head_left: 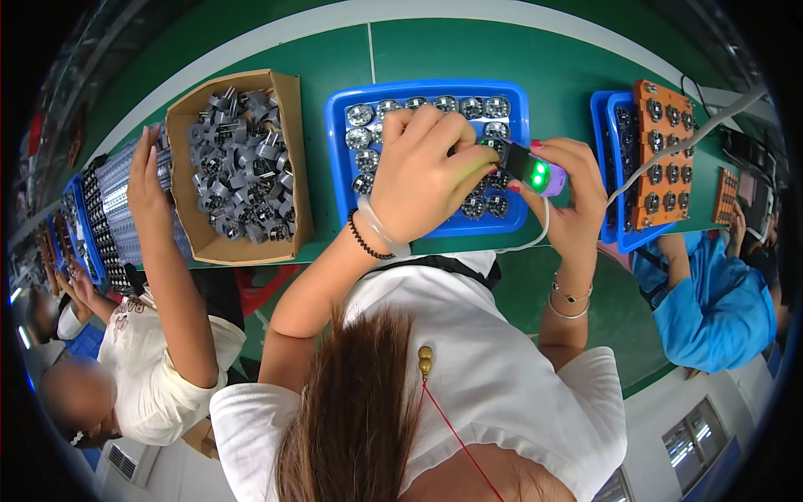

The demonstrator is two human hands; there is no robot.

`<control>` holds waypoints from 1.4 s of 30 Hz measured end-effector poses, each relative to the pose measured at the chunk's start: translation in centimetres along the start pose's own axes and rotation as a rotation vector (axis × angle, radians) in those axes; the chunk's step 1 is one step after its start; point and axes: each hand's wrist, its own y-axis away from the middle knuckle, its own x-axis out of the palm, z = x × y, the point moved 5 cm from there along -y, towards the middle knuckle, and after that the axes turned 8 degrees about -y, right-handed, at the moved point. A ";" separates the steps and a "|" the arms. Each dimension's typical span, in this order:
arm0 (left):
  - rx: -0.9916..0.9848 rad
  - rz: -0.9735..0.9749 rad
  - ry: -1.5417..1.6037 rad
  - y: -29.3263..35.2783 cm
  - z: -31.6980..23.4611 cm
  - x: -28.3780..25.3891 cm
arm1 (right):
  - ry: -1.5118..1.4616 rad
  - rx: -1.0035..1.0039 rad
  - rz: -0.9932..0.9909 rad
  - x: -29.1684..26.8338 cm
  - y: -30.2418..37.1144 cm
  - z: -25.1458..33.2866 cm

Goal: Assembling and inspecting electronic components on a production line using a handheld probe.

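My left hand (431,171) is over a blue tray (335,159), its fingers curled and its fingertips pinched together. What they pinch, if anything, is hidden beside a dark block. My right hand (573,180) grips a small black and purple device (538,173) with lit green lights, held between thumb and fingers at the tray's right edge. A white cable (545,222) runs down from the device. The device's black end is close to my left fingertips. Round silver and black parts (360,138) stand in rows in the tray, some of them covered by my left hand.
Left of the tray stands a cardboard box (303,167) full of grey pronged parts (242,167). An orange board (665,197) with round parts leans over blue trays (611,167) at the right. Co-workers sit on both sides; one person's raised hand (146,188) is beside the box.
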 end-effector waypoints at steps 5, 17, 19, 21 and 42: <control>-0.007 0.015 0.003 -0.1 0.1 0.0 | -0.022 -0.016 -0.007 -0.1 0.1 0.0; -0.102 0.045 -0.083 0.7 1.9 2.1 | -0.220 0.080 -0.229 -1.4 1.9 -1.4; -0.125 0.047 -0.062 0.5 2.0 1.3 | -0.189 0.075 -0.183 -1.2 1.8 -1.4; -0.203 0.033 -0.072 0.7 2.8 0.1 | -0.160 0.071 -0.137 -0.8 1.7 -1.3; 0.018 -0.065 -0.072 0.8 2.2 -1.9 | -0.066 -0.071 0.026 2.2 -1.1 0.4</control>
